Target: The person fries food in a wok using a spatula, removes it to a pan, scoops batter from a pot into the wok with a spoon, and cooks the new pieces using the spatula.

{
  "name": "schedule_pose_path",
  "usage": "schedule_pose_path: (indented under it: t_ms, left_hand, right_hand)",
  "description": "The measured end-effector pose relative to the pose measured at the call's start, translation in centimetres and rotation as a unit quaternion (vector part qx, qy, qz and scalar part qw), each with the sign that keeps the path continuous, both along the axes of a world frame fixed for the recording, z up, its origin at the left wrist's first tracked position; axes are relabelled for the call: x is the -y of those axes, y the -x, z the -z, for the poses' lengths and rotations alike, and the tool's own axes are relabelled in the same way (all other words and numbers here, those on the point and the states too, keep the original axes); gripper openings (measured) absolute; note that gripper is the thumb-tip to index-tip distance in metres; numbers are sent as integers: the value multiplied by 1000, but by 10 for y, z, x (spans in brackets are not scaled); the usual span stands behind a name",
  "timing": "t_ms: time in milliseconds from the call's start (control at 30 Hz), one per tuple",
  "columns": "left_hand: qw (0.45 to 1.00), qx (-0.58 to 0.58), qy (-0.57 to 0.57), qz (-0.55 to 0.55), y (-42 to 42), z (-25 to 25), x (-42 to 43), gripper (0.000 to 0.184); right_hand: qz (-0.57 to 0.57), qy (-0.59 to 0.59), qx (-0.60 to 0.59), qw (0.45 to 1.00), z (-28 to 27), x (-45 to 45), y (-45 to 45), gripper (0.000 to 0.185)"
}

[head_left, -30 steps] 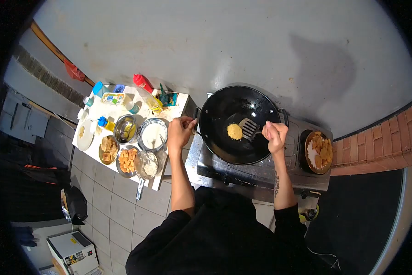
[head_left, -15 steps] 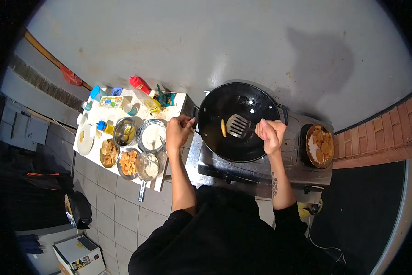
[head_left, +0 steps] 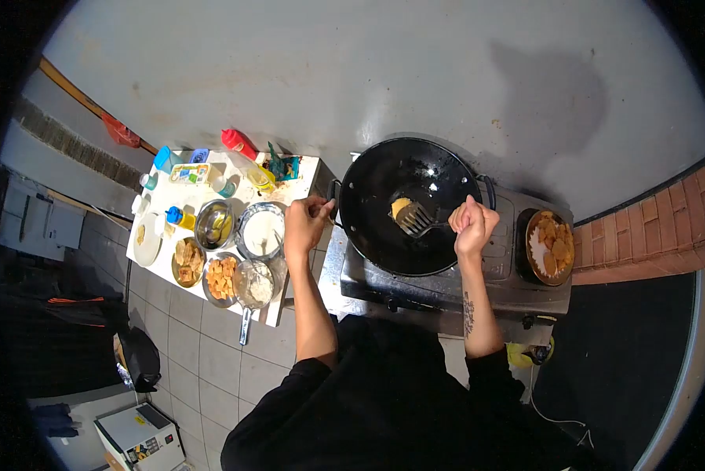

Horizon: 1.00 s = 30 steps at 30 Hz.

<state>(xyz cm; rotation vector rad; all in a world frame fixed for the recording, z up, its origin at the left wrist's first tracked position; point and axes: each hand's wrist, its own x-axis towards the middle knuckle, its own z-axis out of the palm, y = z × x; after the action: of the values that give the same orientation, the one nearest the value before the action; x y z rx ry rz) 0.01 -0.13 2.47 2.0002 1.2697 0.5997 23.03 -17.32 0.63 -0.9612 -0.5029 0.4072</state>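
Note:
A black wok [head_left: 384, 247] sits on the stove at the centre. My left hand [head_left: 305, 224] is closed on the wok's left handle. My right hand [head_left: 474, 225] grips a slotted spatula [head_left: 417, 223] over the wok's right side. The spatula's slotted end is inside the wok, touching a small golden piece of food [head_left: 402, 208] and partly covering it.
On the white table [head_left: 272, 311] at left stand a bowl of white batter [head_left: 260, 234], a strainer [head_left: 253, 286], plates of fried pieces, bottles and a steel bowl [head_left: 211, 226]. A plate of fried food [head_left: 555, 243] rests on the stove's right side.
The food piece first stood on edge beside the spatula and now lies flatter against its tip. My right hand has turned the spatula. My left hand has stayed at the handle.

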Motion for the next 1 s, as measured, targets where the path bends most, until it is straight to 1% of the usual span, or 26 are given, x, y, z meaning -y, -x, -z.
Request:
schedule_pose_path:
  t_ms: [67,133,200,267,300,400,433,500,567,633,667,833,900,967,1000]
  left_hand:
    - [1000,-18,12,1,-1,-5,0,31]
    - [999,-36,24,4,-1,-1,-2,30]
    - [997,42,-55,19,1,11,-4,23]
    - [998,41,-52,17,1,14,-5,23]
    - [998,41,-50,15,1,13,-5,24]
    - [995,72,-58,21,-1,10,-4,24]
    - [995,73,-58,21,-1,12,-5,24]
    - [996,37,-70,32,1,17,-8,24]
    - [997,41,-63,26,-1,19,-8,24]
    - [997,45,-56,22,-2,20,-8,24]
    - [997,49,-59,20,-3,21,-10,24]
    - [998,42,-42,12,-2,15,-10,24]
    - [998,15,-48,25,-1,14,-12,23]
    - [999,19,-40,23,-1,11,-10,23]
    - [999,24,-34,21,-2,9,-9,22]
  right_hand:
    - [-17,11,46,999,4,3,2,46]
    - [-34,24,47,998,7,6,2,47]
    - [-52,37,48,997,7,5,1,47]
    - [-11,36,43,998,6,1,1,47]
    - [-10,37,42,998,7,2,2,47]
    - [-75,43,54,995,6,5,4,46]
    - [-75,43,55,995,3,6,2,46]
    - [-33,69,59,995,-1,8,-2,47]
    - [-16,73,56,996,0,7,-5,47]
    - [-58,76,112,989,3,7,-3,46]
    - [-79,99,185,975,3,11,-4,44]
    - [-52,83,223,970,-9,17,-4,42]
    - [-19,74,265,961,-16,20,-8,45]
    - [-9,87,279,956,-23,23,-14,43]
    - [-8,117,321,940,-26,24,-18,42]
